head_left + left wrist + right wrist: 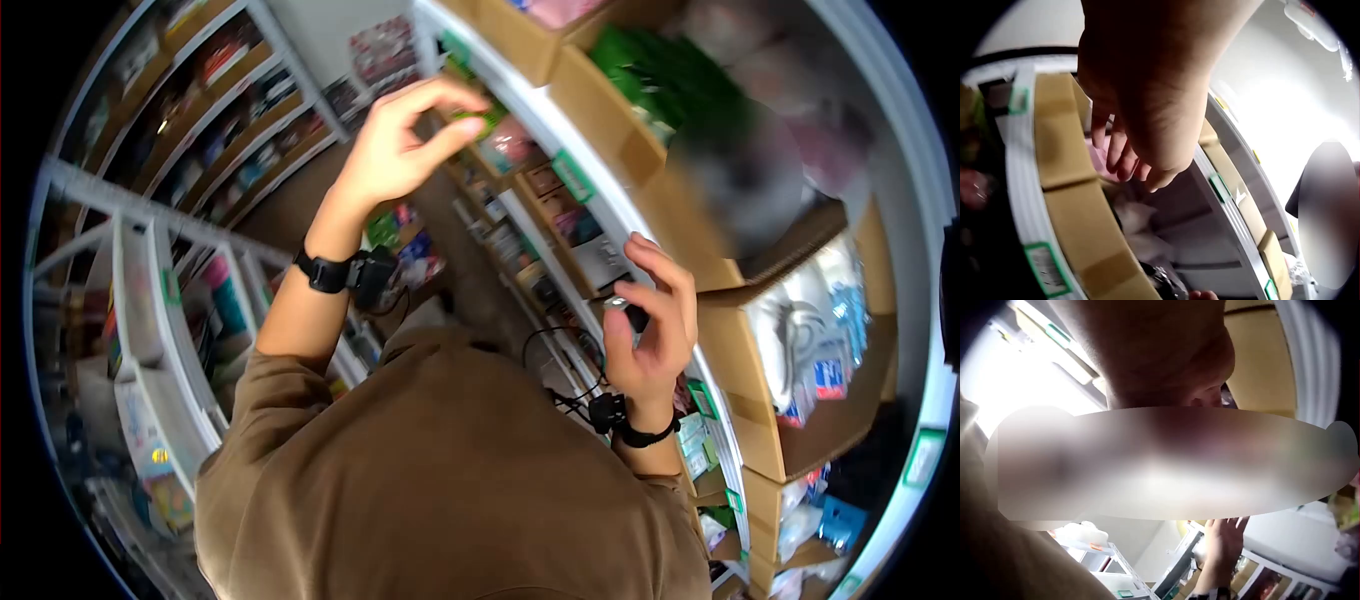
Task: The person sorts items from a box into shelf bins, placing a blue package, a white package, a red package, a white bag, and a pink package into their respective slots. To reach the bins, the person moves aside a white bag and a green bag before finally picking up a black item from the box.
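In the head view my left hand (400, 145) is raised beside the right-hand shelf, thumb and forefinger curved with a gap between them, holding nothing. The left wrist view shows this hand (1147, 119) with loosely bent fingers in front of an open cardboard box (1063, 144). My right hand (655, 315) is close to the shelf edge, its thumb and forefinger pinching a small silver-and-black thing (617, 302), whose kind I cannot tell. A blurred patch hides much of the right wrist view below that wrist.
Open cartons (740, 380) with plastic-wrapped goods line the right-hand shelf; a green bag (655, 75) lies in an upper one. Stocked shelving (215, 100) stands at left. Colourful packages (410, 245) are low in the aisle. Cables (575, 345) hang near my right wrist.
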A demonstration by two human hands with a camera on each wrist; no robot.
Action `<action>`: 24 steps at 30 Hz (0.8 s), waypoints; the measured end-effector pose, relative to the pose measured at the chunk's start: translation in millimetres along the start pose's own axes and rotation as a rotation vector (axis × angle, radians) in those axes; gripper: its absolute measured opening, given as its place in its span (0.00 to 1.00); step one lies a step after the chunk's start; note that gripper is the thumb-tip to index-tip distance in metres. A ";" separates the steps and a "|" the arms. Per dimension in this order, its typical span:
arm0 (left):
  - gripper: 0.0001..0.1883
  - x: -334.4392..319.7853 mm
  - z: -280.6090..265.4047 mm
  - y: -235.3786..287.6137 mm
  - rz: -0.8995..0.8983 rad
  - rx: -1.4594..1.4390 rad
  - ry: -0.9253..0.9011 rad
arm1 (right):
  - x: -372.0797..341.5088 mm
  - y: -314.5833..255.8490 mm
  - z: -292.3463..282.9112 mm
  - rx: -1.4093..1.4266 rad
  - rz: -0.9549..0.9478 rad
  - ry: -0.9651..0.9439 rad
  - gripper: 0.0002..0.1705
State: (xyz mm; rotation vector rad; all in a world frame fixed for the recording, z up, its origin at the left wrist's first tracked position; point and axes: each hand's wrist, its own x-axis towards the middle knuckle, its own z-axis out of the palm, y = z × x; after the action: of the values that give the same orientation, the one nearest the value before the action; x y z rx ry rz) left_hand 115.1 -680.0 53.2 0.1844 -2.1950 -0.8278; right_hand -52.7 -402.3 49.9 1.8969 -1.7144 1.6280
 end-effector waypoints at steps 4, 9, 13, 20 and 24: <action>0.06 -127.8 -41.0 -58.8 -0.552 -0.207 0.214 | 6.0 15.3 51.7 0.150 0.102 -0.181 0.06; 0.06 -232.5 -69.3 -123.1 -0.810 -0.185 0.409 | 21.8 30.4 136.2 0.321 0.151 -0.437 0.07; 0.05 -295.0 -64.2 -204.3 -0.946 -0.225 0.465 | 33.0 51.7 220.7 0.341 0.344 -0.632 0.03; 0.07 -354.3 -45.1 -298.3 -1.240 -0.076 0.297 | -14.3 147.6 402.0 0.406 0.701 -0.694 0.07; 0.09 -426.7 -6.0 -344.1 -1.507 -0.108 0.166 | -122.1 246.9 493.8 0.356 0.931 -0.727 0.09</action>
State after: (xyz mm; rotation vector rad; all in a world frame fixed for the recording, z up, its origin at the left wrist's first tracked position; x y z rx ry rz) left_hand 372.7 -791.3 -417.8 1.8834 -1.5441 -1.5580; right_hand 84.6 -744.4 -378.8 2.1638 -3.1519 1.6303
